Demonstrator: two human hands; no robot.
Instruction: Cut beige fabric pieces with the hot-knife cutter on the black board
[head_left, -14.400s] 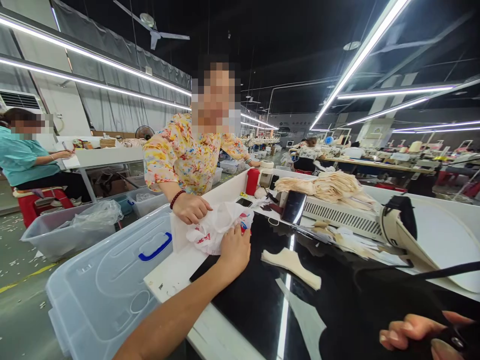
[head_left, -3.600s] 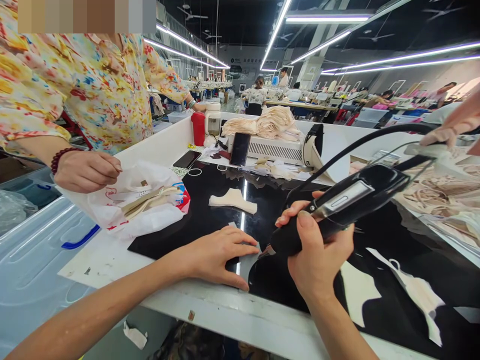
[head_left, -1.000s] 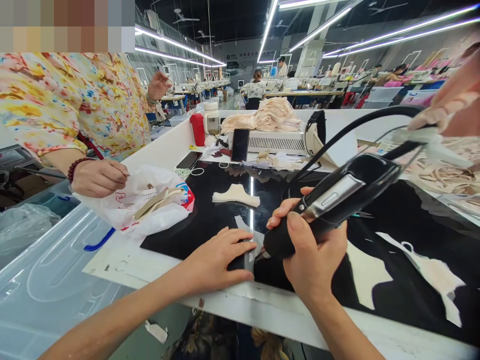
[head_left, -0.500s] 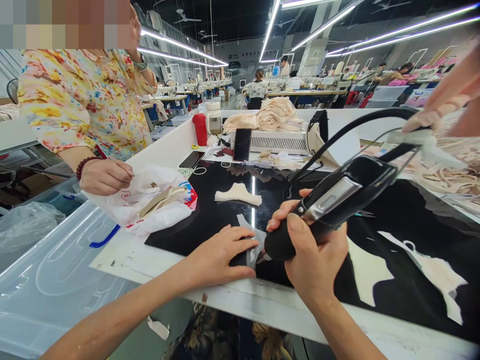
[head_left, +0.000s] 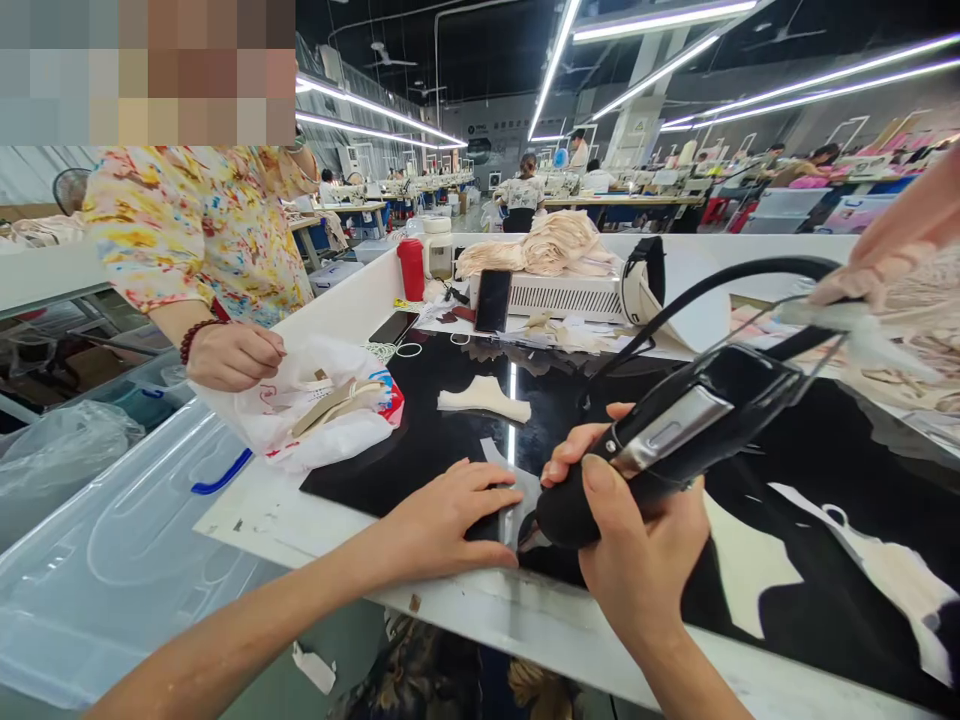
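My right hand (head_left: 637, 540) is wrapped round a black handheld tool (head_left: 675, 440) with a silver lever and a cable. The tool's tip points down at a thin translucent strip (head_left: 525, 490) on the glossy black sheet (head_left: 420, 460). My left hand (head_left: 454, 515) lies flat with fingers spread, its fingertips on the strip's left side. Beyond the strip lies a cream curved piece (head_left: 484, 398). To the right of my right hand are a larger cream piece (head_left: 750, 565) and a pale piece with a loop (head_left: 877, 560).
At the left, a person's fist (head_left: 236, 355) is above a white plastic bag (head_left: 322, 440). A red cup (head_left: 411, 268), an upright phone (head_left: 493, 300) and a fabric pile (head_left: 547, 245) stand at the back. A clear plastic lid (head_left: 142, 520) is at the lower left.
The whole view has shifted, so things appear slightly lower and further right. Both hands keep about the same places at the strip, and the tool stays in my right hand.
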